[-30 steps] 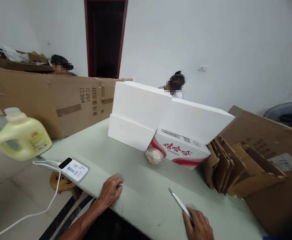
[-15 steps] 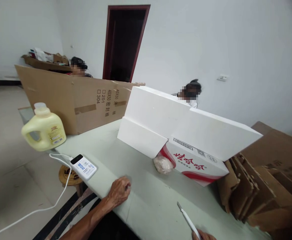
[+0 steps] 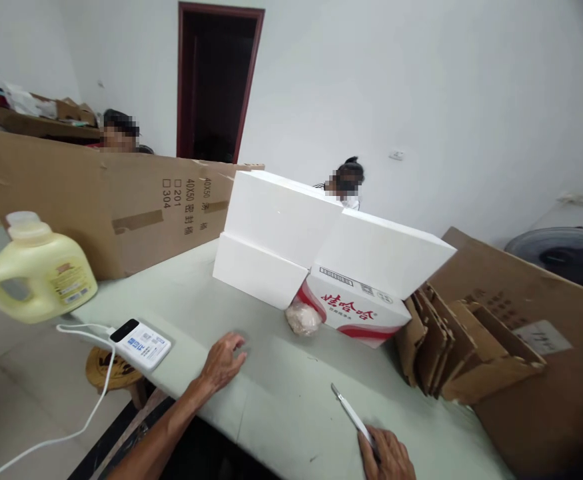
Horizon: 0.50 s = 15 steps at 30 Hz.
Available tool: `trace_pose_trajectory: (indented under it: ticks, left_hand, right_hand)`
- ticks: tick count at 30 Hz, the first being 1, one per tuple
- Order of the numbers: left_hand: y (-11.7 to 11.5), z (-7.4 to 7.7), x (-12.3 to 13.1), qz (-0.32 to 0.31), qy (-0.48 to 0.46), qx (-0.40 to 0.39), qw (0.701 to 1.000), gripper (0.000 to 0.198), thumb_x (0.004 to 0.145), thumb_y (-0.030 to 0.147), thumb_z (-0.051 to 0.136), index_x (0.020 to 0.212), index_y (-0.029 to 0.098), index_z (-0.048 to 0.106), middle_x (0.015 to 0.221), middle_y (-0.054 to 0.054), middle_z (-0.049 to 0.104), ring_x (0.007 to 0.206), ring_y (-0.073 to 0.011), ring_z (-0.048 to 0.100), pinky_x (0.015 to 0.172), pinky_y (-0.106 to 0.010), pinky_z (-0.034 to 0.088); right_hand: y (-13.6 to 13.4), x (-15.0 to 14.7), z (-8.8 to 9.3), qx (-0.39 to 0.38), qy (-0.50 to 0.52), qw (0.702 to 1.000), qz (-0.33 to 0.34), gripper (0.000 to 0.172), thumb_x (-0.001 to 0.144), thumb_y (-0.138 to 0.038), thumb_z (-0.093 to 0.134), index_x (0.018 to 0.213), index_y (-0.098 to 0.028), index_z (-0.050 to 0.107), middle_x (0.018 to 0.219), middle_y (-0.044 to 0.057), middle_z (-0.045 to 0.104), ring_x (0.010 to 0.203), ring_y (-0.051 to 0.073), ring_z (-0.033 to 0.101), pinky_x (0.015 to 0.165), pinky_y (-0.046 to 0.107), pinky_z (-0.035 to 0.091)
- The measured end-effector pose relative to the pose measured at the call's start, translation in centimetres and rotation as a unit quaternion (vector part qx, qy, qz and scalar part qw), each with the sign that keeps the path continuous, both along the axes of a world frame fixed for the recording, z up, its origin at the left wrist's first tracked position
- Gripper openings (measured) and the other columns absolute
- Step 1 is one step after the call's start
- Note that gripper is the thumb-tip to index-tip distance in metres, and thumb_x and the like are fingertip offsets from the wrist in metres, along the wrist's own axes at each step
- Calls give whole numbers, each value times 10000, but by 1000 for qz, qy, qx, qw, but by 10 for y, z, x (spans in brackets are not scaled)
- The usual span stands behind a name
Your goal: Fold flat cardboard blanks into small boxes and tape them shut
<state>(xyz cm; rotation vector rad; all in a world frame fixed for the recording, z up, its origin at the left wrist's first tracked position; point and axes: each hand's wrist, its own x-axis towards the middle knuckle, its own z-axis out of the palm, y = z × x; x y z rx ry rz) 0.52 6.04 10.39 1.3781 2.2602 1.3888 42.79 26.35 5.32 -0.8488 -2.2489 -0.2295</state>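
In the head view my left hand (image 3: 224, 361) is over the near part of the pale green table (image 3: 271, 380), its fingers loosely bent and apart, with nothing visible in them. My right hand (image 3: 387, 455), at the bottom edge, is closed round the white handle of a scalpel (image 3: 354, 415). The scalpel's slim grey blade points away from me, up and to the left. Beyond both hands, a pale crumpled lump in clear wrap (image 3: 302, 319) rests against a red-and-white carton (image 3: 356, 310).
White boxes (image 3: 276, 220) stand stacked behind the lump. A power bank (image 3: 141, 343) with a white cable lies left, near a yellow detergent jug (image 3: 38, 273). Large brown cardboard (image 3: 156, 213) walls the back left; folded cardboard (image 3: 436, 340) stands right. Two people sit beyond.
The view has turned to the right, so the boxes and jug appear further left. My left fingers have spread from a closed pinch. More of my right hand and the scalpel shows now.
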Motion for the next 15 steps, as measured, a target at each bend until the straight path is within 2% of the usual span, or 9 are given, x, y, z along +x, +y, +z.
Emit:
trace_pose_trajectory:
  ticks: [4, 7, 10, 12, 15]
  left_hand:
    - [27, 36, -50, 77, -18, 90, 993, 236, 903, 321, 691, 1108, 217, 746, 1121, -101, 771, 1089, -281, 738, 969, -411, 601]
    - [56, 75, -102, 146, -42, 154, 976, 396, 946, 414, 687, 1272, 189, 704, 1324, -158, 731, 1257, -331, 701, 1013, -456, 613]
    - [84, 113, -150, 200, -65, 199, 957, 556, 979, 484, 683, 1427, 162, 620, 1499, -197, 643, 1422, -367, 604, 1144, -502, 551]
    - [101, 133, -176, 218, -78, 214, 949, 626, 990, 492, 695, 1492, 139, 571, 1561, -219, 596, 1497, -384, 536, 1238, -526, 466]
    - [122, 150, -202, 230, -93, 222, 943, 654, 1020, 493, 691, 1536, 122, 536, 1626, -230, 536, 1540, -397, 487, 1295, -579, 378]
  right_hand:
    - [-4, 0, -3, -5, -3, 1000, -17, 464, 1114, -594, 434, 978, -273, 740, 866, 74, 726, 759, 262, 685, 715, 400, 523]
    - [-7, 3, -7, -1, 1, 1000, -25, 475, 1117, -609, 430, 1019, -264, 741, 920, 83, 746, 822, 272, 708, 739, 402, 539]
    - [-7, -5, -3, -10, 33, 999, -28, 477, 1114, -612, 441, 1139, -240, 739, 1062, 120, 774, 983, 308, 741, 852, 447, 586]
    - [-4, -28, 13, -35, 71, 997, -17, 476, 1114, -585, 460, 1255, -213, 721, 1174, 153, 769, 1090, 324, 739, 933, 478, 605]
    - [8, -91, 59, -99, 121, 987, 42, 486, 1119, -537, 467, 1410, -206, 670, 1330, 178, 743, 1205, 321, 722, 1011, 494, 611]
